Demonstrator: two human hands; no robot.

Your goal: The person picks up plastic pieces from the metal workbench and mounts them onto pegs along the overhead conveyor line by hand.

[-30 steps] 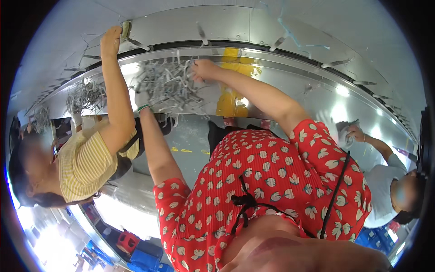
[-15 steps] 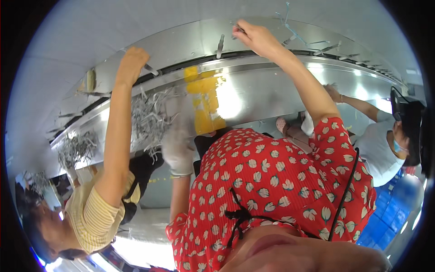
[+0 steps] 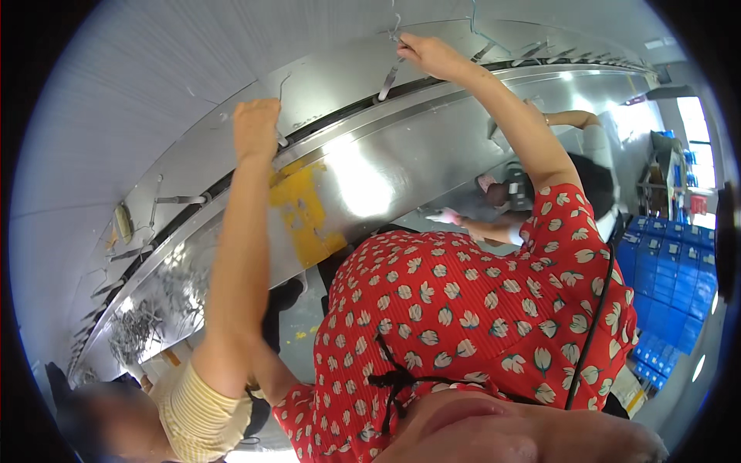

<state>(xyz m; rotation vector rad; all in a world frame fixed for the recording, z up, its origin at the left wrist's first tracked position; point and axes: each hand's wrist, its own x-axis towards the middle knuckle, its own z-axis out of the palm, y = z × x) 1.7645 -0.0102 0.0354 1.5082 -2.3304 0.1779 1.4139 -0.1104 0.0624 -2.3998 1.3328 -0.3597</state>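
Note:
My right hand [image 3: 429, 57] is closed, its thumb and fingers pinching a thin metal wire hook [image 3: 397, 29] beside the upper metal panel. Just below the fingertips, a grey rod-like holder [image 3: 387, 83] stands in the dark slot of the rail. My left arm [image 3: 272, 376] leaves its sleeve at the lower left and disappears behind a co-worker's raised arm [image 3: 235, 247], which hides the hand. The co-worker's bare hand [image 3: 257, 127] is closed near another thin wire hook [image 3: 284, 91].
A metal ledge [image 3: 417, 143] with worn yellow tape [image 3: 297, 216] runs below the slotted rail. Silvery strips [image 3: 135, 332] are heaped at the left. Blue boxes [image 3: 671, 270] are stacked on the right. Another person's forearm [image 3: 567, 118] reaches in behind my right arm.
The view has turned, and the rail and yellow tape appear farther left. My white-gloved left hand has passed out of sight behind the co-worker's arm. My right hand stays high at the panel.

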